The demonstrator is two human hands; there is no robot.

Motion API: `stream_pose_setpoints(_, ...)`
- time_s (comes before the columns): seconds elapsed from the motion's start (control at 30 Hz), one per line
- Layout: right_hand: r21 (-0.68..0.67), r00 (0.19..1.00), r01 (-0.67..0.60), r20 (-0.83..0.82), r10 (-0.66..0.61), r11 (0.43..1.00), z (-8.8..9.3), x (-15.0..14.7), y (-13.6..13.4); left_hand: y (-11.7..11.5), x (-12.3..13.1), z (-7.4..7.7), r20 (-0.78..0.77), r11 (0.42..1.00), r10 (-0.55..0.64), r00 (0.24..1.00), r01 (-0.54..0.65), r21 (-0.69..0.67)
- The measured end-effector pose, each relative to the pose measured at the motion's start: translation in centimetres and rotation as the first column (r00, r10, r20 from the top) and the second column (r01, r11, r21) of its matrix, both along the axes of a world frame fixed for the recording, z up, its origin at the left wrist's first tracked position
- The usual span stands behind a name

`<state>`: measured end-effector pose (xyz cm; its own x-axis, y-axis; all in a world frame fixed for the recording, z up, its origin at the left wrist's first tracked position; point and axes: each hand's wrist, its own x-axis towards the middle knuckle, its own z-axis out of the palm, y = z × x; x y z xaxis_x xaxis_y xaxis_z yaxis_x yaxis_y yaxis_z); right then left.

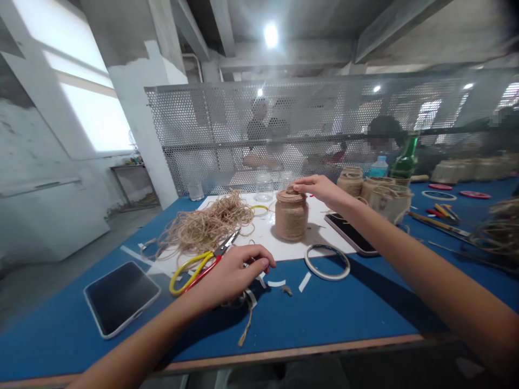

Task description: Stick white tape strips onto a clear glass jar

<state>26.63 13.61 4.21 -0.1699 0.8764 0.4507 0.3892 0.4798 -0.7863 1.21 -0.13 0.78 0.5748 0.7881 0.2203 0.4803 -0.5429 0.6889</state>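
My hands are apart: the right hand [320,192] rests its fingertips [299,187] on the twine-wrapped jar [291,219] atop the white board [259,237]; the left hand [231,275] sits just beside the yellow-handled scissors [193,272], its grip unclear from here.

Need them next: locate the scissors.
In the head view, the scissors lie at the front-left of the white board, right beside the left hand, with the twine pile just behind them.

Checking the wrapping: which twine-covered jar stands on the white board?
The jar touched by the right hand; the other twine-covered jars stand farther back, off the board.
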Motion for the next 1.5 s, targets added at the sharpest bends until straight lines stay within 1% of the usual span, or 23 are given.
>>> stream_pose_setpoints(0.1,0.007,0.999,0.026,0.029,-0.027,1.0,0.1,-0.1,-0.2,0.0,-0.1,-0.2,-0.008,1.0,-0.009,1.0,0.009,0.019)
stream_pose_setpoints(0.3,-0.009,1.0,-0.012,-0.02,0.012,1.0,0.1,-0.4,-0.1,0.0,-0.4,-0.3,-0.014,1.0,-0.019,1.0,0.019,0.019)
stream_pose_setpoints(0.37,-0.006,1.0,-0.005,-0.014,0.005,1.0,0.1,-0.5,0.0,-0.1,-0.4,-0.2,-0.018,1.0,-0.022,1.0,0.023,0.02)
stream_pose_setpoints(0.43,0.009,1.0,0.025,0.001,-0.025,1.0,0.0,-0.5,0.0,-0.2,-0.4,-0.2,-0.025,1.0,-0.021,0.999,0.021,0.015)
stream_pose_setpoints(0.57,0.036,0.991,0.124,0.04,-0.125,0.992,-0.2,-0.7,0.1,-0.2,-0.4,-0.3,-0.043,1.0,-0.021,0.999,0.021,0.002)
stream_pose_setpoints(0.6,0.038,0.99,0.138,0.036,-0.139,0.99,-0.2,-0.7,0.1,-0.2,-0.4,-0.3,-0.048,1.0,-0.023,0.999,0.023,0.002)
stream_pose_setpoints(0.67,0.043,0.989,0.147,-0.027,-0.145,0.988,0.0,-0.9,0.0,-0.2,-0.4,-0.3,-0.064,1.0,-0.029,0.998,0.03,0.008)
stream_pose_setpoints(0.77,0.027,0.981,0.112,-0.162,-0.106,0.993,0.6,-1.1,-0.1,-0.3,-0.4,-0.2,-0.101,0.999,-0.038,0.994,0.042,0.035)
stream_pose_setpoints(0.83,0.001,0.98,0.059,-0.193,-0.058,0.998,0.7,-1.2,-0.2,-0.4,-0.3,-0.1,-0.13,0.996,-0.047,0.99,0.055,0.063)
stream_pose_setpoints(0.9,-0.027,0.982,0.037,-0.185,-0.042,0.999,0.4,-1.3,-0.2,-0.6,-0.3,0.1,-0.16,0.993,-0.061,0.985,0.077,0.093)
stream_pose_setpoints(1.03,-0.072,0.987,0.068,-0.143,-0.078,0.995,-0.4,-1.1,0.2,-0.6,-0.4,0.1,-0.193,0.984,-0.093,0.977,0.119,0.13)
stream_pose_setpoints(1.1,-0.074,0.989,0.06,-0.133,-0.069,0.995,-0.4,-1.0,0.4,-0.5,-0.5,0.0,-0.195,0.982,-0.099,0.976,0.128,0.138)
stream_pose_setpoints(1.17,-0.052,0.988,0.053,-0.143,-0.06,0.997,0.0,-1.0,0.3,-0.3,-0.7,-0.1,-0.192,0.982,-0.097,0.977,0.125,0.139)
stream_pose_setpoints(1.23,0.03,0.987,0.084,-0.142,-0.079,0.996,0.6,-1.2,-0.8,0.0,-0.9,-0.2,-0.166,0.986,-0.075,0.983,0.099,0.137)
stream_pose_setpoints(1.27,0.102,0.987,0.121,-0.118,-0.109,0.987,0.9,-1.5,-1.7,0.1,-1.0,-0.2,-0.127,0.989,-0.052,0.991,0.069,0.133)
stream_pose_setpoints(1.3,0.221,0.984,0.179,-0.061,-0.17,0.959,1.1,-1.9,-2.9,0.2,-1.0,-0.2,-0.061,0.992,-0.021,0.998,0.029,0.119)
stream_pose_setpoints(1.33,0.359,0.968,0.231,0.008,-0.25,0.904,1.2,-2.4,-4.4,0.4,-1.0,-0.1,0.03,0.996,0.016,0.999,-0.019,0.09)
stream_pose_setpoints(1.37,0.485,0.948,0.239,0.072,-0.31,0.842,1.1,-2.9,-6.0,0.5,-1.0,-0.1,0.136,0.997,0.058,0.989,-0.064,0.046)
stream_pose_setpoints(1.4,0.582,0.935,0.199,0.129,-0.331,0.789,0.8,-3.6,-7.7,0.6,-0.9,0.0,0.243,0.996,0.094,0.965,-0.092,-0.019)
stream_pose_setpoints(1.43,0.643,0.926,0.124,0.199,-0.321,0.756,0.4,-4.2,-9.3,0.7,-0.8,0.1,0.326,0.991,0.122,0.938,-0.1,-0.083)
stream_pose_setpoints(1.5,0.733,0.914,-0.022,0.29,-0.283,0.679,-0.7,-5.3,-11.7,0.7,-0.5,0.2,0.418,0.986,0.125,0.9,-0.065,-0.156)
